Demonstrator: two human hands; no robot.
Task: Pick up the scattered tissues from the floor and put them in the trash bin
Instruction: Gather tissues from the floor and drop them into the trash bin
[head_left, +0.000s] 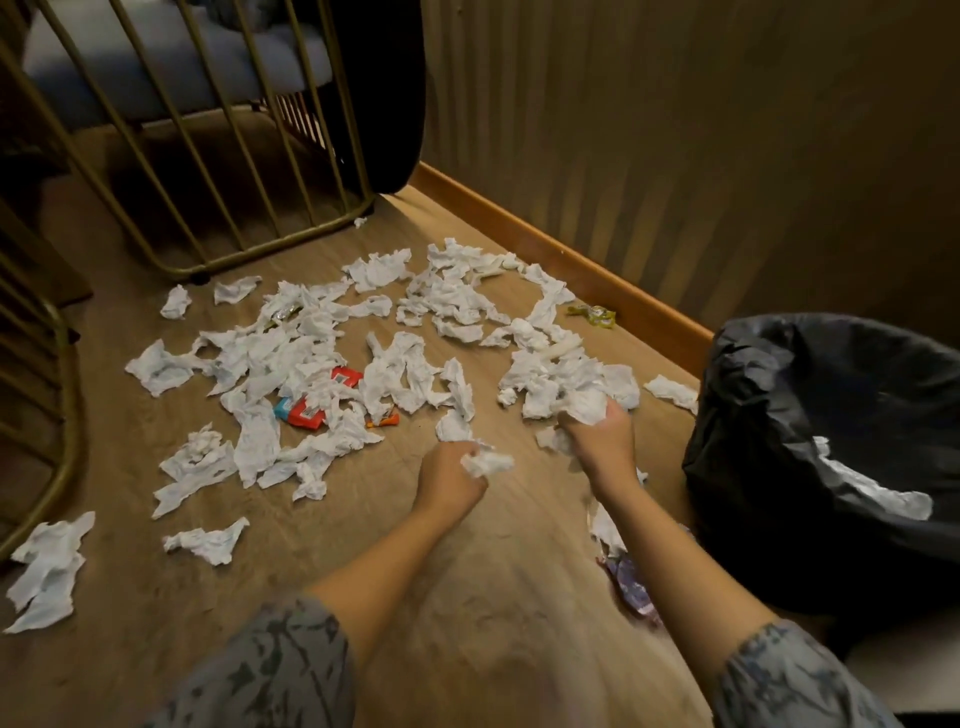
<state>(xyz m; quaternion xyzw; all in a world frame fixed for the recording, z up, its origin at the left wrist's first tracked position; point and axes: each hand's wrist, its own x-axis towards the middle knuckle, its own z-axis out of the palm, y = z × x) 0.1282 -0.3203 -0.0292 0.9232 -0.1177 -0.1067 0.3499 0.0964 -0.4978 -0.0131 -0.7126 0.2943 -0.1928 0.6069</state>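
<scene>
Many crumpled white tissues (311, 353) lie scattered over the wooden floor (467, 597), from the gold chair base across to the wall. My left hand (449, 480) is closed around a small wad of tissue (485, 462) near the middle of the floor. To its right, my right hand (602, 441) grips a bigger bunch of tissues (582, 405) at the edge of a pile. The trash bin (810, 364), lined with a black bag, stands at the right by the wall and holds some white tissue (872, 493).
Gold metal chair legs (218, 156) stand at the back left, with another gold frame (57, 415) at the left edge. Red and orange wrappers (306, 410) lie among the tissues, and a yellow-green wrapper (597, 314) sits near the skirting board (571, 260). A purple patterned wrapper (631, 587) lies under my right forearm.
</scene>
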